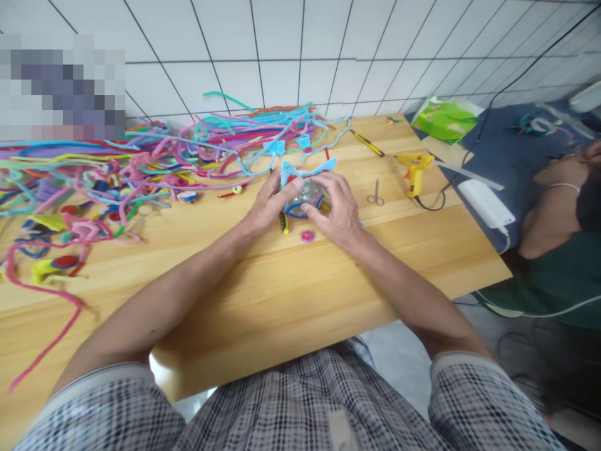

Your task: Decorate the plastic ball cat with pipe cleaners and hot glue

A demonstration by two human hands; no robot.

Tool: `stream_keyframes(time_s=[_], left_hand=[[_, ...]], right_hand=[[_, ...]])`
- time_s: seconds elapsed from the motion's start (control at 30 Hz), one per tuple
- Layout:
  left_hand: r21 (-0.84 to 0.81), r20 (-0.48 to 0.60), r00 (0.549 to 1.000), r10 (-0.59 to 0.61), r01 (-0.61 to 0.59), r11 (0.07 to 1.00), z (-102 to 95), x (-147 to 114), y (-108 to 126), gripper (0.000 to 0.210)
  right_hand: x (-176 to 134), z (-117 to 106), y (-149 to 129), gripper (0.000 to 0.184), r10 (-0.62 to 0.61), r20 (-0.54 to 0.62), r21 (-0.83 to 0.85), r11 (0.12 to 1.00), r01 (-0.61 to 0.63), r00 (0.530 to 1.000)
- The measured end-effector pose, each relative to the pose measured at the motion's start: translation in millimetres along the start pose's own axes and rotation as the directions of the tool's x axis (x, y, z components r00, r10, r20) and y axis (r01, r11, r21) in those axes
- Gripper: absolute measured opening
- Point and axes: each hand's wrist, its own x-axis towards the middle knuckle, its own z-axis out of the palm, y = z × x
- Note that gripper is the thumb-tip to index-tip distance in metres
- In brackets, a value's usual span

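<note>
Between my two hands is a clear rounded ball (306,191), with light blue pointed ears of pipe cleaner on top and a dark blue band along its lower edge. My left hand (272,202) grips its left side, with the thumb laid across the front. From the right, my right hand (339,210) closes round it, the thumb near the lower rim. A small pink and red coil (307,236) lies on the table just in front of it. Beside my left fingers is a dark green piece with a yellow tip (284,224).
Loose pipe cleaners (154,156) in many colours cover the left and back of the wooden table (282,300). To the right lie scissors (375,195), a yellow cutter knife (367,143) and a yellow glue gun (415,170) with its cable. A person's arm (554,200) is beyond a white power bank (486,203).
</note>
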Motion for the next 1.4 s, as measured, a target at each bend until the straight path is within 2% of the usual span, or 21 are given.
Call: stream_keyframes(time_s=[0.13,0.47,0.7,0.83,0.97,1.03,1.17,1.3,1.4], left_hand=[[-0.008,0.100,0.995,0.017,-0.016,1.000,-15.1,-0.5,-6.4,0.061],[0.023,0.097,0.995,0.026,-0.029,0.999,-13.9,-1.9,-7.8,0.057],[-0.041,0.134,0.991,0.019,-0.014,0.999,-13.5,-1.0,-6.8,0.065],[-0.038,0.197,0.980,-0.011,0.019,0.999,-20.8,3.4,3.1,0.064],[-0.036,0.342,0.939,-0.033,0.049,0.998,-35.7,12.3,23.0,0.064],[-0.037,0.366,0.930,-0.042,0.059,0.998,-38.4,15.1,30.7,0.066],[0.058,0.263,0.960,-0.092,0.079,0.995,-23.7,13.9,31.4,0.067],[0.094,0.137,0.987,-0.081,0.069,0.993,0.2,11.2,24.9,0.060],[0.111,0.093,0.993,-0.071,0.061,0.992,7.0,10.2,25.3,0.054]], right_hand=[[0.8,-1.0,-1.2,0.045,-0.034,-0.007,0.009,0.999,0.034,0.999],[1.3,-6.2,-5.3,0.051,-0.004,0.033,-0.060,0.998,0.005,0.999],[0.1,-8.2,-6.9,0.055,-0.015,0.067,-0.089,0.996,0.021,0.998],[0.0,-6.8,-5.4,0.055,-0.027,0.062,-0.098,0.995,0.033,0.998],[0.0,-4.4,-3.0,0.056,-0.032,0.058,-0.087,0.996,0.037,0.998],[0.0,-3.5,-2.5,0.056,-0.037,0.061,-0.073,0.996,0.041,0.997],[0.2,-1.9,-2.6,0.057,-0.014,0.067,-0.048,0.999,0.018,0.998],[0.9,0.1,-0.8,0.058,0.012,0.059,-0.020,1.000,-0.011,0.998],[1.6,0.7,0.4,0.059,0.019,0.055,-0.003,1.000,-0.019,0.998]])
